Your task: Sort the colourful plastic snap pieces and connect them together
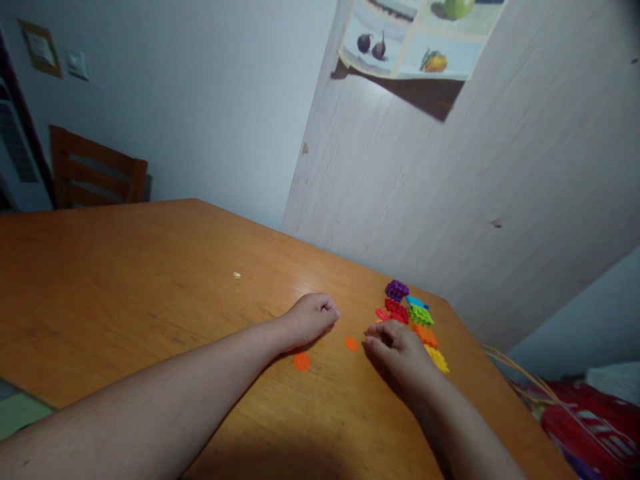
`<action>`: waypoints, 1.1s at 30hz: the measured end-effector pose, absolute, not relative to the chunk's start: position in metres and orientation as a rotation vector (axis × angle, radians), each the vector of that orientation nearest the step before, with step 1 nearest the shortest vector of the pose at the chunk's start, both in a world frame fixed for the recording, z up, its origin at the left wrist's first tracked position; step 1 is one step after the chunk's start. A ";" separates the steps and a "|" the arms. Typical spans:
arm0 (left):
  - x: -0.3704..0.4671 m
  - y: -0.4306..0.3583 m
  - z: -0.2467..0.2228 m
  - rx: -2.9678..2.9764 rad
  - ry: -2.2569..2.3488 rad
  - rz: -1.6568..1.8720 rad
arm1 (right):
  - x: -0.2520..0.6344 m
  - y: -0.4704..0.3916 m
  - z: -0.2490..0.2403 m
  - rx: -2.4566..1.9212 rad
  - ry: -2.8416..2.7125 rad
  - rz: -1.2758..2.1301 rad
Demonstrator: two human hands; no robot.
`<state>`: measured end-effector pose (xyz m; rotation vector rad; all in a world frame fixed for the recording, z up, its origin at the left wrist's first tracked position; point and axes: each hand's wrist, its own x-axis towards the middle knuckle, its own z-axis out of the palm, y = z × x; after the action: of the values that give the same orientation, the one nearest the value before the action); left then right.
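My left hand [314, 317] is curled into a fist above the middle of the table, and whatever it may hold is hidden. Below it an orange disc [301, 361] with a notched edge lies flat on the wood. A second orange disc [351, 343] lies between my two hands, just left of my right fingertips. My right hand [397, 348] has its fingers bent in towards the thumb; I cannot make out anything between them. Close behind it sit small stacks of notched plastic discs: purple [397, 290], red [397, 310], green [421, 314], orange [425, 335] and yellow [437, 359].
The wooden table [150, 267] meets the wall at the back. A small pale scrap [237, 275] lies on it, left of centre. A wooden chair [97, 170] stands at the far left. Beyond the right edge is a red bag [590, 427].
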<state>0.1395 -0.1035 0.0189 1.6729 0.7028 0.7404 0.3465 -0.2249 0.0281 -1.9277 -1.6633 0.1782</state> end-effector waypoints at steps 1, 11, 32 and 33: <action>0.139 -0.104 0.019 1.677 0.704 0.740 | 0.339 -0.224 0.026 -1.921 -1.714 0.224; 0.139 -0.105 0.020 1.736 0.719 0.727 | 0.322 -0.210 0.010 -2.002 -1.605 0.459; 0.137 -0.115 0.027 1.685 0.669 0.534 | 0.298 -0.217 0.016 -1.642 -1.493 0.410; 0.137 -0.115 0.027 1.664 0.659 0.536 | 0.299 -0.218 0.018 -1.676 -1.544 0.322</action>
<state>0.1374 -0.1148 0.0269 1.6643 0.6594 0.5363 0.2986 -0.2179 0.0177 -1.6755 -1.5440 0.3216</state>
